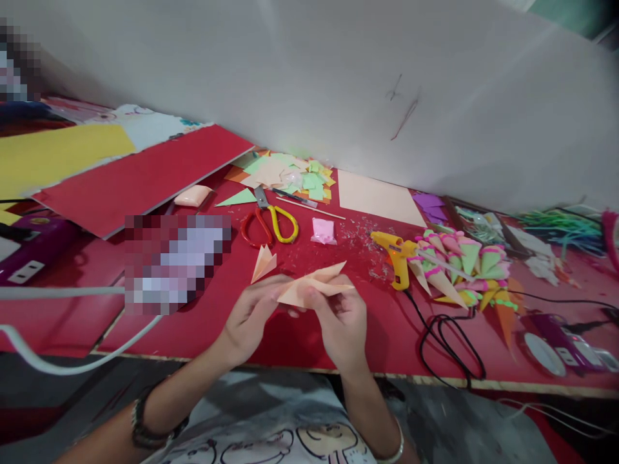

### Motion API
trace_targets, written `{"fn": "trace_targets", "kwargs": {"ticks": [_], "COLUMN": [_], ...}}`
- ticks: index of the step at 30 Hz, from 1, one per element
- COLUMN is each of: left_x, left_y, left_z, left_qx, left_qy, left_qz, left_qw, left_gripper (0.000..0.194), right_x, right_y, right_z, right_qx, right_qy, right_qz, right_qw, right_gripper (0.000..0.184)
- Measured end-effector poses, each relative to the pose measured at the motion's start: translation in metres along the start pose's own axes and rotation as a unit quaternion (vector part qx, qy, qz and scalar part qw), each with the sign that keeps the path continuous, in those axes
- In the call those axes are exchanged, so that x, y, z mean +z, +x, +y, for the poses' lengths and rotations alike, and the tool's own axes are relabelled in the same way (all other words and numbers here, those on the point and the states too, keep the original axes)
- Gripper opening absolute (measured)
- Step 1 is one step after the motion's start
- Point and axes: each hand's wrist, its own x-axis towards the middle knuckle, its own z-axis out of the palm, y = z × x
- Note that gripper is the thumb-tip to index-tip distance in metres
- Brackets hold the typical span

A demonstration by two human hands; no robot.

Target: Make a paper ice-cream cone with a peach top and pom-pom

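Cropped forearms (pixel 186 390) lead to left hand (pixel 253 313) and right hand (pixel 344 325) pinching peach paper (pixel 300 291), fingers (pixel 293 312) partly hidden.

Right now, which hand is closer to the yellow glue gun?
Right: the right hand, holding folded paper, sits left of the glue gun; the left hand is farther left.

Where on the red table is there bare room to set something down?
Bare red table shows between the right hand and the black cord, and between the left hand and the white cable. Crowded: paper cones beside the yellow glue gun, and paper scraps behind the scissors.
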Motion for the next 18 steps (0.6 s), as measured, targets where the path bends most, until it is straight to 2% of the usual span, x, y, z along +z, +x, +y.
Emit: {"fn": "trace_targets", "kwargs": {"ticks": [3, 7, 12, 16, 18], "left_x": [0.001, 0.002, 0.001, -0.017, -0.035], "left_y": [0.001, 0.004, 0.004, 0.002, 0.003], "left_z": [0.000, 0.005, 0.010, 0.012, 0.011], "left_qx": [0.011, -0.057, -0.083, -0.056, -0.008], "left_qy": [0.019, 0.121, 0.164, 0.255, 0.367], "left_qz": [-0.009, 0.044, 0.035, 0.004, 0.004], "left_qw": [1.000, 0.990, 0.982, 0.965, 0.930], "left_gripper": [0.037, 0.020, 0.025, 0.030, 0.035], "right_x": [0.000, 0.002, 0.005, 0.005, 0.003], "right_y": [-0.001, -0.003, -0.005, -0.004, -0.003], "right_z": [0.003, 0.006, 0.006, 0.006, 0.008], "right_qx": [-0.016, -0.020, -0.010, -0.002, 0.004], "right_qy": [-0.008, -0.011, -0.020, -0.017, -0.008], "right_qz": [0.008, -0.018, -0.029, -0.043, -0.028], "right_qw": [1.000, 1.000, 0.999, 0.999, 1.000], "right_gripper": [0.005, 0.002, 0.006, 0.008, 0.007]}}
